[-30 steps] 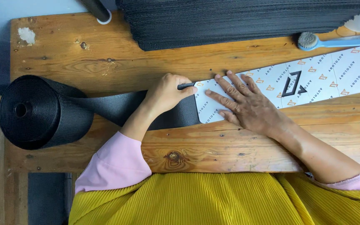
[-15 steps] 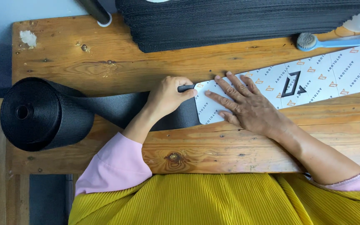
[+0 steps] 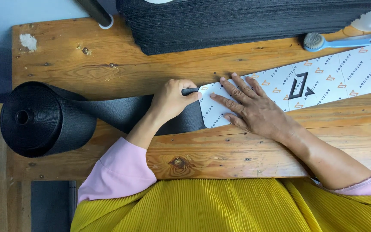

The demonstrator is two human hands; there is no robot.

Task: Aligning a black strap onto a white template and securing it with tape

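Below, my left hand (image 3: pixel 172 99) grips dark tool (image 3: pixel 190 91) at edge of stiff printed card (image 3: pixel 323 79); right hand (image 3: pixel 254 109) flat, pinning card over limp black strip (image 3: pixel 121 112) on table (image 3: pixel 108 64). Hold card firmly; strip likely shifts.

Head view, straight down, close overhead

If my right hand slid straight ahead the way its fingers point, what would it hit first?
Your right hand points up and left across the white patterned strip. Past its edge comes bare wooden table, then probably the black stacked sheets.
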